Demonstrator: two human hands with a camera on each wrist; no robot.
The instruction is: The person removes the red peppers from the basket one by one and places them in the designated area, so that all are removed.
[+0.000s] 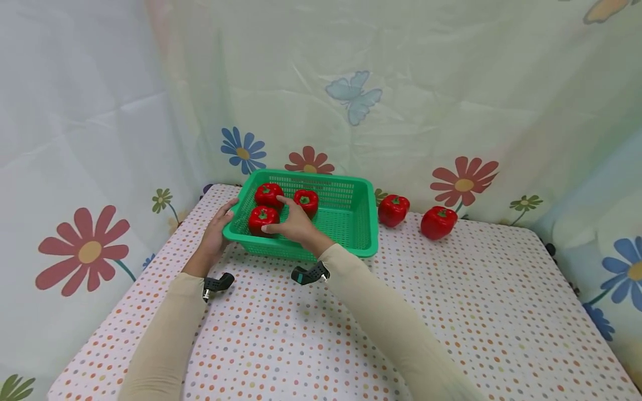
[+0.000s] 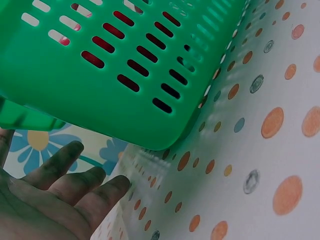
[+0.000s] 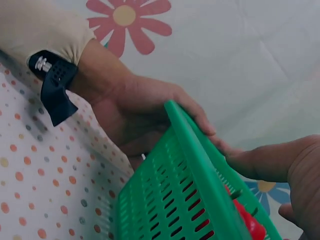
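A green plastic basket [image 1: 351, 223] stands on the table with three red bell peppers in its left part: a back-left pepper [image 1: 266, 193], a front-left pepper [image 1: 261, 217] and a middle pepper [image 1: 307, 201]. At the basket's left end my left hand [image 1: 215, 231] touches the rim. Its fingers [image 2: 105, 197] are spread and loosely extended beside the wall in the left wrist view. Over the front rim reaches my right hand [image 1: 298, 223], fingers spread close to the front-left pepper. Its extended thumb [image 3: 265, 162] shows above the basket in the right wrist view, pinching nothing.
Two more red bell peppers lie right of the basket: a nearer one [image 1: 393, 210] beside its wall and another [image 1: 438, 223] farther right. A dotted cloth [image 1: 401, 312] covers the table. Flowered curtains [image 1: 401, 111] hang behind and at both sides.
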